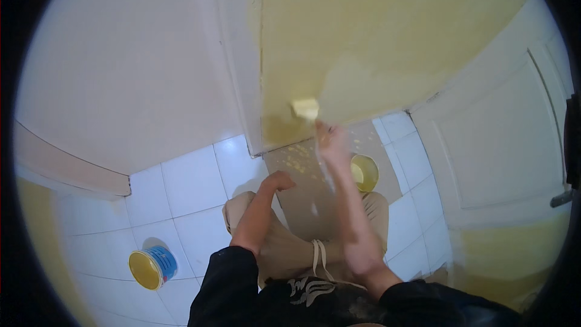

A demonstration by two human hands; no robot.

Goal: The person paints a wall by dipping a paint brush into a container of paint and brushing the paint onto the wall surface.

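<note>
My right hand [333, 144], slightly blurred, is closed round the handle of what looks like a paintbrush [305, 109]. Its boxy head is coated in pale yellow and lies against the lower part of the yellow wall [387, 42]. Around the head the paint looks darker and wet, while a paler patch shows to its right. My left hand [281, 180] hangs past my left knee with its fingers curled in and nothing visible in them. By my right knee stands a round tub [365, 173] with yellow paint in it, partly behind my right forearm.
Paint-spotted brown sheeting [302, 203] covers the floor along the wall. White tiles [190, 184] surround it. A blue-sided paint bucket [152, 267] stands at the lower left. A panelled door [496, 145] with a dark handle is on the right; a pale flat surface [130, 66] rises at the left.
</note>
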